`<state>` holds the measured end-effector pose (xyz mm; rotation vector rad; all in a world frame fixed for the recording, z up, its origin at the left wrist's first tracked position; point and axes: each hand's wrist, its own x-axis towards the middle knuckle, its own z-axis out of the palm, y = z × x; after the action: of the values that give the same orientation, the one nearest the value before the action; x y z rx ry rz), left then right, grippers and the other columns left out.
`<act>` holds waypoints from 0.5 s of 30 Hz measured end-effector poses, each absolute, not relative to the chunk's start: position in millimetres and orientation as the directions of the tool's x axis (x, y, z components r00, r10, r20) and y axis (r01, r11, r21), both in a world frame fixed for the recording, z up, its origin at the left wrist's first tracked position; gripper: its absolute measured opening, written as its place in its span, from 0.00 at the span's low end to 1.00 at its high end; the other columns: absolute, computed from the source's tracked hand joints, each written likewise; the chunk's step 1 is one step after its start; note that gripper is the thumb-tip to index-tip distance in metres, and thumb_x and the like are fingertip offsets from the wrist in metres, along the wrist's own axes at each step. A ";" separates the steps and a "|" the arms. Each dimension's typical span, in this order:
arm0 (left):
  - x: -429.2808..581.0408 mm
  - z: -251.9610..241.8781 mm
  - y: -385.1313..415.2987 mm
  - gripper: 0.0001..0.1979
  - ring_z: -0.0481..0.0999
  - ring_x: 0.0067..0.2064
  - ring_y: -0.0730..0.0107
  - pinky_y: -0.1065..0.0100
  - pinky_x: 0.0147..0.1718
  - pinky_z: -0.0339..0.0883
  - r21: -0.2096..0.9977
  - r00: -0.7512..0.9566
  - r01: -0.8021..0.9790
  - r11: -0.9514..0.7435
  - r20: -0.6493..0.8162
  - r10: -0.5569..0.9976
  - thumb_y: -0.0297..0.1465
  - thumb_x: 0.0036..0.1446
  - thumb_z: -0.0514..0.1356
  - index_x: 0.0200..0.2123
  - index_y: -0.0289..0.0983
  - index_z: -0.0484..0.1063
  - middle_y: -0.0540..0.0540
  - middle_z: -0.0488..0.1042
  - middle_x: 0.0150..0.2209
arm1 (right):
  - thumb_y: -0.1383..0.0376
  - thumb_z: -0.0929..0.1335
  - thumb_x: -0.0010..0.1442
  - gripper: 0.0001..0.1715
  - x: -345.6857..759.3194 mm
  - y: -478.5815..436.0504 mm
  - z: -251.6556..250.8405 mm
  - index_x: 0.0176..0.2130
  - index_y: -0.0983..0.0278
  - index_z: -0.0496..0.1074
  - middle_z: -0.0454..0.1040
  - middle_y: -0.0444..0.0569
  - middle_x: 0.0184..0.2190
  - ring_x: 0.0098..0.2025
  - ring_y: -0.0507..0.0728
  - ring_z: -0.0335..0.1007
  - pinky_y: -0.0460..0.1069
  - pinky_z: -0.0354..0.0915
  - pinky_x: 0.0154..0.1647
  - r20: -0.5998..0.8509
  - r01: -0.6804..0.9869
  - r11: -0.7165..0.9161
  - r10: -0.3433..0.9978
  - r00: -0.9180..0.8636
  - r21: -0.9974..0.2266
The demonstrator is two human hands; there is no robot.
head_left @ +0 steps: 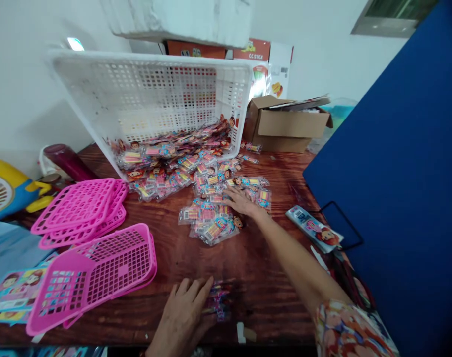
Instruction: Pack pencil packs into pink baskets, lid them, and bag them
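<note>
So the person's right hand is stretched out over the loose packets in the middle of the wooden table. It's palm down with the fingers spread flat on the wrappers, not curled round any of them. The left hand is close in at the bottom edge, also flat and open, with its fingers lying on a small bundle of the same packets. That bundle is pretty blurred, so no telling how many are in it. The wrist is cut off by the frame.

Most of the packets spill from a white crate tipped on its side at the back. The heap inside hides its lower wall. The prints are too small to read, just cartoon faces and coloured stripes.

On the left there's a pink basket lying on its side, with a stack of pink trays behind it. A cardboard box sits at the back right, and a blue panel blocks everything on that side. A bigger pack lies just beside it. Something yellow is cropped at the far left.
</note>
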<state>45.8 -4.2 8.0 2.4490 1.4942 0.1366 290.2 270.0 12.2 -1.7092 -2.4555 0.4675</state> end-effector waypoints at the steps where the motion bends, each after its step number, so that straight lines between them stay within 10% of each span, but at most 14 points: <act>1: 46.1 7.0 -4.5 0.38 0.66 0.52 0.59 0.59 0.51 0.60 0.278 0.465 0.857 -0.434 -0.055 0.883 0.34 0.53 0.66 0.65 0.47 0.54 0.47 0.69 0.58 | 0.50 0.58 0.68 0.33 288.6 260.1 14.5 0.66 0.59 0.57 0.50 0.54 0.70 0.70 0.68 0.40 0.70 0.41 0.66 -0.042 0.886 0.348 0.925 -0.378 -0.305; 6: 47.7 1.0 -3.6 0.37 0.66 0.52 0.59 0.58 0.51 0.60 0.264 0.458 0.863 -0.430 -0.051 0.888 0.33 0.54 0.65 0.64 0.46 0.55 0.45 0.69 0.56 | 0.61 0.62 0.67 0.26 270.8 186.3 8.1 0.63 0.54 0.62 0.60 0.47 0.65 0.67 0.64 0.50 0.61 0.48 0.65 0.081 0.682 0.701 0.708 -0.702 -0.208; 15: 45.5 10.4 -1.7 0.33 0.66 0.53 0.59 0.57 0.52 0.60 0.306 0.469 0.854 -0.422 -0.099 0.878 0.35 0.57 0.62 0.65 0.45 0.55 0.44 0.68 0.57 | 0.55 0.69 0.60 0.26 279.4 159.5 15.5 0.54 0.62 0.67 0.71 0.58 0.49 0.51 0.68 0.64 0.61 0.57 0.52 -0.022 0.909 0.388 0.918 -0.396 -0.154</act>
<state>45.5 -1.7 10.4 2.4084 1.4697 0.1084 279.4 159.5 15.5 -1.6878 -2.5618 0.2168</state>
